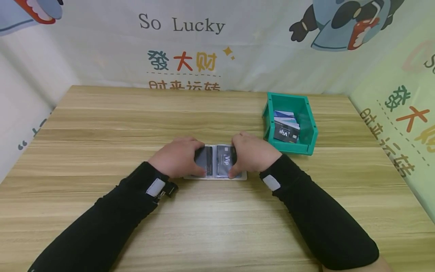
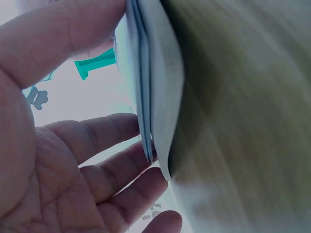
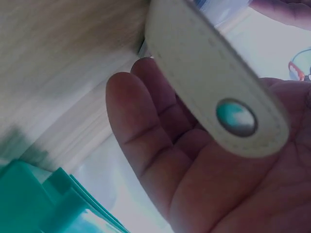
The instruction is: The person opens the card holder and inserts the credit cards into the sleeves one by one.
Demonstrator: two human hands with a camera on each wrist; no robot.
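A white card holder (image 1: 214,166) is spread open on the table, with clear pockets on both sides. The left pocket shows a dark card (image 1: 205,160), and a dark card marked "Vip" (image 1: 224,160) fills the right one. My left hand (image 1: 178,156) grips the left edge between thumb and fingers; in the left wrist view its fingertips meet the layered pages (image 2: 145,92). At the opposite edge my right hand (image 1: 255,154) grips the holder. A stitched pale strap (image 3: 209,77) with a metal snap (image 3: 236,117) crosses over the palm in the right wrist view.
To the right behind my right hand stands a green bin (image 1: 311,130), holding several cards (image 1: 286,131), the top one dark and marked "Vip". The wooden table (image 1: 136,113) ends at a printed cloth backdrop (image 1: 112,49), which also lines both sides.
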